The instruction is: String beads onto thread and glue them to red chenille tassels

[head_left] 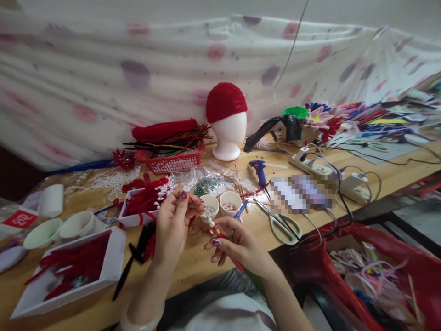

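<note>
My left hand point(174, 220) is raised above the wooden table point(379, 170), fingers pinched on the end of a thin red wire strung with white beads point(210, 224). My right hand point(237, 243) sits just right of it, fingers closed around the lower part of the same red beaded wire. Two small white cups of beads point(220, 204) stand directly behind my hands. A white tray with red pipe-cleaner pieces and pearl strings point(146, 200) lies left of the cups.
A foam head with a red knitted cap point(226, 122) stands at the back. Nearby are a red basket point(172, 161), a blue glue gun point(259, 171), scissors point(280, 225), a power strip point(310, 165), a white tray point(74, 271) at front left and a red bag point(379, 271).
</note>
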The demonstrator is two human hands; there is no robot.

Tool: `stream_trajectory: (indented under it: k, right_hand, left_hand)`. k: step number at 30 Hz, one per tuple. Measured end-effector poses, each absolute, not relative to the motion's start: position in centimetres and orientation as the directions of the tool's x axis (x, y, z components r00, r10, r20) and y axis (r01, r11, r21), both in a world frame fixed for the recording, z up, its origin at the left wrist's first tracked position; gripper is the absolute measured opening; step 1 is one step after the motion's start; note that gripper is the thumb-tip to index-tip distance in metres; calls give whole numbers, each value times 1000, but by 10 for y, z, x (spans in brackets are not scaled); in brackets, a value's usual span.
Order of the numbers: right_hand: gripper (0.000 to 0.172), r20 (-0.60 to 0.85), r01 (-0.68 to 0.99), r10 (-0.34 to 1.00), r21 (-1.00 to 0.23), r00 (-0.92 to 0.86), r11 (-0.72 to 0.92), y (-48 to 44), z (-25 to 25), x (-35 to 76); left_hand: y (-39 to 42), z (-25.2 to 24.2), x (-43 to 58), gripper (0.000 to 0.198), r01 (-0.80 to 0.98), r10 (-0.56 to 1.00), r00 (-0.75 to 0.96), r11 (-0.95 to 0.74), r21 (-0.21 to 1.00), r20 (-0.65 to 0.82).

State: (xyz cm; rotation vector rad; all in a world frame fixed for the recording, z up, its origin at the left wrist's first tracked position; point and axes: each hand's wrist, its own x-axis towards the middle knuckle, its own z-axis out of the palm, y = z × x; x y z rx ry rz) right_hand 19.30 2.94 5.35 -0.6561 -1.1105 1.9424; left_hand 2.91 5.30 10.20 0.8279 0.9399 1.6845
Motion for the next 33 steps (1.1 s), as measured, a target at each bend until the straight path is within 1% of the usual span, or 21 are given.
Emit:
stream_trajectory:
  k: [6,9,12,15,17,20,22,24,26,28,29,31,32,33]
  right_hand:
    - [49,-114,-214,831,-939,-544,-269,28,40,196]
    - [43,-131,-152,842,-958,-523,-244,26,38,202]
    - [39,-143,-109,864,-969,-483,-221,26,38,213]
    - [34,-133,23,905,-991,-404,-135,28,39,228]
    - [27,-102,153,929,-987,-355,-50,28,42,240]
    - [21,-24,341,971,-938,-237,60,27,52,261]
    - [20,95,449,990,-884,-104,132,25,63,273]
    - [24,235,505,972,-839,1,202,23,73,280]
    - [32,352,509,933,-817,72,269,21,81,278]
    - [45,427,436,902,-826,68,358,19,83,267]
    - [51,447,363,894,-838,33,406,18,83,257]
    - [59,437,178,894,-876,-101,448,15,80,233]
    - [59,415,102,892,-894,-181,437,14,78,220]
    - [53,364,53,893,-919,-263,390,13,76,207]
  left_hand:
    - [52,102,20,39,-399,943,-319,-225,889,96]
    - [51,98,14,38,-395,932,-350,-240,887,96]
    - [47,89,7,38,-395,931,-360,-210,894,60]
    - [39,74,3,41,-381,928,-374,-161,911,8]
    - [31,61,1,43,-362,921,-389,-119,924,-34]
    - [21,40,-2,44,-315,907,-412,-56,947,-83]
    - [16,27,-3,43,-270,898,-429,-24,963,-98]
    - [12,18,-6,42,-213,892,-442,-3,977,-94]
    - [10,13,-9,39,-164,889,-450,10,986,-84]
    - [7,14,-11,37,-113,897,-435,27,993,-73]
    - [5,17,-13,35,-64,905,-423,21,998,-46]
    - [0,26,-14,28,101,928,-365,-33,994,68]
    - [-2,32,-15,24,200,938,-315,-84,976,145]
    - [-4,38,-15,20,287,946,-249,-133,949,208]
